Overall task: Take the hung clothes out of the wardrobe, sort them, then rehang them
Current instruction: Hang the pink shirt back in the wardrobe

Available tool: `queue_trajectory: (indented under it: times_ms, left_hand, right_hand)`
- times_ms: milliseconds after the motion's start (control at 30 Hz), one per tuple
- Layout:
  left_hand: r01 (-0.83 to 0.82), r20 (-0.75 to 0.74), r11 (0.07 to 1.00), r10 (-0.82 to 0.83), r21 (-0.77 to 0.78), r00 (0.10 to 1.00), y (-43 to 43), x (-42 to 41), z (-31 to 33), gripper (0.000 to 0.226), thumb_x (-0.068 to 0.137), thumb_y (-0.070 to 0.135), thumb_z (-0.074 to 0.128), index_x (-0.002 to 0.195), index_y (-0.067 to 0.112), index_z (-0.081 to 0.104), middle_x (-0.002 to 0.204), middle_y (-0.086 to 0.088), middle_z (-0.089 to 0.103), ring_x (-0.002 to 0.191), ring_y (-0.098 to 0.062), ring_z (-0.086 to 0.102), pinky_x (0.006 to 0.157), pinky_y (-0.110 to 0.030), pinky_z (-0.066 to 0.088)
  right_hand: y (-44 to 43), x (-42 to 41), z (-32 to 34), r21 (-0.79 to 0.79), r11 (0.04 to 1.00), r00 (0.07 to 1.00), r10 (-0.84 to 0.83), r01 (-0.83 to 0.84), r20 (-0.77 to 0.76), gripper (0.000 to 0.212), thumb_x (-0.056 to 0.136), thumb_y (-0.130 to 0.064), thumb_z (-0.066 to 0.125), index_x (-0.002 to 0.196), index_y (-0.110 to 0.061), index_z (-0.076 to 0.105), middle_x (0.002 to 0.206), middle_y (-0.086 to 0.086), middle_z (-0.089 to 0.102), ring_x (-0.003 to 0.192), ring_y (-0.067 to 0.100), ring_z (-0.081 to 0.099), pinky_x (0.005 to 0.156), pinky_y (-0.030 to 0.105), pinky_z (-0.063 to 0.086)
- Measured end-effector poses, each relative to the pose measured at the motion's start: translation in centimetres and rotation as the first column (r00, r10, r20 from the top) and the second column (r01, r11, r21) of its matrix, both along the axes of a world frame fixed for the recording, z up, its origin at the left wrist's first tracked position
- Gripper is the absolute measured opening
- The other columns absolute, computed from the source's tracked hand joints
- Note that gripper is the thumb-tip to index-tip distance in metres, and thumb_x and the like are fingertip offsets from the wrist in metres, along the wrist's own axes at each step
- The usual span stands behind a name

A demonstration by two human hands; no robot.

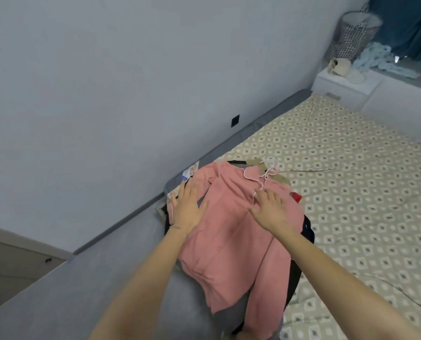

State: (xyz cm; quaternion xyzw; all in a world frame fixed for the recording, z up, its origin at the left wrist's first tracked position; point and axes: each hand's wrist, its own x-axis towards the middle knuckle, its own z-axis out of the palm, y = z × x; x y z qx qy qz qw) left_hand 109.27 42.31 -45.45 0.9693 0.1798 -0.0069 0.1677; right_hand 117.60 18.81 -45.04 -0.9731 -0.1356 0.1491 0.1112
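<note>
Pink pajama top (pixel 231 231) lies flat on top of a clothes pile (pixel 305 231) at the bed's (pixel 352 182) near-left corner, w/ its collar on a pink hanger (pixel 269 171). Left hand (pixel 188 204) rests on the top's left shoulder, right hand (pixel 269 208) just below the collar; both w/ fingers spread flat, gripping nothing. Dark & red garments poke out underneath. Beige wood hanger (pixel 253 162) behind the collar.

The patterned bed (pixel 352 182) lies open right of the clothes pile (pixel 234 231); the wall (pixel 106 94) closes the left.
</note>
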Motion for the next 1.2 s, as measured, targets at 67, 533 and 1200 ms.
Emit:
queue_trajectory:
  times_ms: [67, 533, 1200]
  left_hand:
    - [0.021, -0.017, 1.0, -0.021, 0.003, 1.0, -0.2, 1.9, -0.7, 0.068, 0.099, 0.054, 0.036, 0.157, 0.023, 0.018, 0.165, 0.0, 0.013, 0.152, -0.021, 0.006, 0.119, -0.049, 0.003]
    - [0.253, -0.189, 0.962, -0.269, -0.102, 0.944, -2.6, 14.3, -10.3, 0.086, 0.084, 0.059, 0.009, 0.158, 0.015, 0.01, 0.165, -0.007, 0.011, 0.153, -0.022, 0.004, 0.123, -0.05, 0.003]
    - [0.43, -0.254, 0.889, -0.458, -0.158, 0.852, -3.8, 30.2, -22.3, 0.055, 0.105, 0.025, 0.033, 0.157, 0.017, 0.017, 0.165, 0.0, 0.014, 0.152, -0.017, 0.008, 0.119, -0.041, 0.008]
  right_hand:
    - [-0.3, 1.6, -0.6, 0.002, 1.0, 1.0, -0.015, 0.015, -0.01, 0.065, 0.094, -0.047, 0.05, 0.15, -0.025, 0.028, 0.154, 0.009, 0.029, 0.141, 0.03, 0.026, 0.114, 0.045, 0.021]
    - [-3.2, 8.0, -8.9, -0.015, 0.964, 0.951, -0.265, 0.266, -0.162, 0.067, 0.096, -0.053, 0.047, 0.152, -0.026, 0.023, 0.159, 0.011, 0.018, 0.145, 0.031, 0.019, 0.117, 0.046, 0.018]
    - [-3.6, 16.4, -19.3, -0.01, 0.876, 0.859, -0.475, 0.482, -0.193, 0.064, 0.095, -0.045, 0.051, 0.151, -0.022, 0.029, 0.149, 0.012, 0.034, 0.133, 0.035, 0.033, 0.113, 0.045, 0.022]
